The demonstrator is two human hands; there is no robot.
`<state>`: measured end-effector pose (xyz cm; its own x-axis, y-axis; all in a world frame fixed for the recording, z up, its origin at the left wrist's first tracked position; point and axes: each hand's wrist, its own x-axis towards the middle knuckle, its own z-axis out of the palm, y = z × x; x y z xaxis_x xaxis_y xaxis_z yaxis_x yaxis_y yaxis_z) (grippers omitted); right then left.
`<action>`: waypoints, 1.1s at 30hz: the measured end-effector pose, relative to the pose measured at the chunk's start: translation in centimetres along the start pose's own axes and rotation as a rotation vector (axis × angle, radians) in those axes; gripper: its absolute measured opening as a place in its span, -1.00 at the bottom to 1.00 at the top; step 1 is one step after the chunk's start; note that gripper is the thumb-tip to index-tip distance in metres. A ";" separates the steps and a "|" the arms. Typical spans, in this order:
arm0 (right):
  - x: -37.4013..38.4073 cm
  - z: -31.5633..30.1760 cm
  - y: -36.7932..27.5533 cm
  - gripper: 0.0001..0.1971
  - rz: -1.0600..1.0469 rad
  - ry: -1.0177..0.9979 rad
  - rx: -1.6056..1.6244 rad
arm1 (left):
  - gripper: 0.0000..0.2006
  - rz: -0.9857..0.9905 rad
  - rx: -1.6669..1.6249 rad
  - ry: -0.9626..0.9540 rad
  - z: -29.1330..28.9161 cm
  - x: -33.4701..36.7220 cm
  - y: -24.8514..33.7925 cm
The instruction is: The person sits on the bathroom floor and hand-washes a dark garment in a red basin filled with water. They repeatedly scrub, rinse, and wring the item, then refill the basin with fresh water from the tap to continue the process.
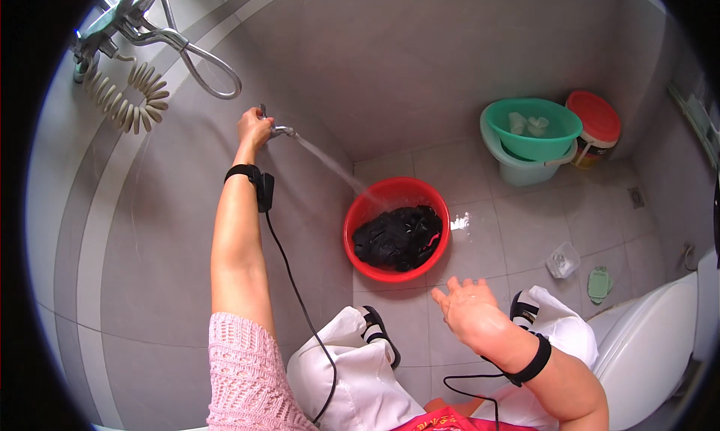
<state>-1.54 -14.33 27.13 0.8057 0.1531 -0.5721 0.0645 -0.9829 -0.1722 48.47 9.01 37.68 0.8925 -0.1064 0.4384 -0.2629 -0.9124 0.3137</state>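
Observation:
My left hand (253, 128) is closed round the handle of a chrome tap (282, 131) on the left wall. A stream of water (330, 163) arcs from its spout into a red basin (349, 243) on the floor. Black, wet-looking clothing (397, 237) with a small pink-red detail lies heaped in the basin. To the basin's near right, my right hand (472, 308) hovers with its fingers apart, holding nothing; its skin looks wet.
A chrome shower mixer (112, 26) with a coiled hose (127, 94) hangs upper left. A green basin (517, 142) sits in a pale bucket (521, 172) beside a red-lidded tub (594, 120). Nearby are a clear container (562, 260), a green brush-like item (599, 285) and a white toilet (649, 341).

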 end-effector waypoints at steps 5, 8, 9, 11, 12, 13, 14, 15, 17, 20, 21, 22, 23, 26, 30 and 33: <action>-0.2 0.3 0.3 0.10 0.006 0.024 -0.001 | -0.62 -0.016 -0.072 -0.016 0.4 -0.1 0.4; -0.3 0.2 0.0 0.09 -0.009 0.025 -0.006 | -0.66 -0.012 -0.133 -0.041 0.7 0.4 -1.5; -0.2 0.3 -0.2 0.09 -0.013 0.024 -0.008 | -0.68 0.008 -0.166 -0.052 0.7 0.5 -2.0; -0.2 0.3 -0.6 0.08 -0.021 0.025 -0.009 | -0.71 0.042 -0.208 -0.087 0.5 0.7 -3.0; -0.2 0.2 -0.6 0.08 -0.018 0.025 -0.011 | -0.73 0.056 -0.224 -0.112 0.7 0.5 -2.8; -0.3 0.1 -0.2 0.08 -0.002 0.027 -0.015 | -0.74 0.078 -0.253 -0.136 1.1 0.0 -1.3; -0.3 0.0 0.1 0.07 0.009 0.031 -0.005 | -0.72 0.066 -0.260 -0.175 1.2 -0.5 0.2; -0.4 0.0 -0.1 0.06 0.003 0.035 0.006 | -0.72 0.042 -0.232 -0.137 0.9 -0.5 0.1; -0.5 0.0 -0.4 -0.01 -0.005 0.067 0.012 | -0.72 -0.003 -0.166 -0.058 -0.1 -0.5 0.1; 1.2 1.0 -1.3 -0.23 -0.003 0.051 0.006 | -0.63 -0.238 -0.020 0.400 1.3 -4.5 4.5; 2.4 1.2 -1.2 -0.33 -0.009 -0.004 0.002 | -0.56 -0.442 -0.172 0.493 2.0 -7.4 7.6; 3.8 2.0 -1.4 -0.43 -0.028 -0.054 -0.011 | -0.52 -0.590 -0.533 0.481 2.5 -9.7 8.0; 5.6 3.8 -0.9 -0.49 -0.090 -0.048 0.003 | -0.48 -0.734 -0.919 0.460 3.7 -12.0 9.0; 14.0 9.8 2.6 -0.61 -0.152 0.034 -0.052 | -0.46 -0.964 -1.600 0.350 6.8 -22.3 12.0; 23.7 13.9 3.1 -0.63 -0.172 0.243 -0.219 | -0.49 -0.930 -1.362 0.393 10.1 -35.0 10.6; 29.6 15.9 1.1 -0.63 -0.190 0.250 -0.229 | -0.55 -1.099 -1.083 0.355 13.6 -41.0 5.9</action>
<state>13.01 -9.27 -2.70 0.8835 0.3333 -0.3291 0.3337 -0.9409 -0.0571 15.33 2.59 10.15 0.7290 0.6244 -0.2804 0.1621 0.2404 0.9570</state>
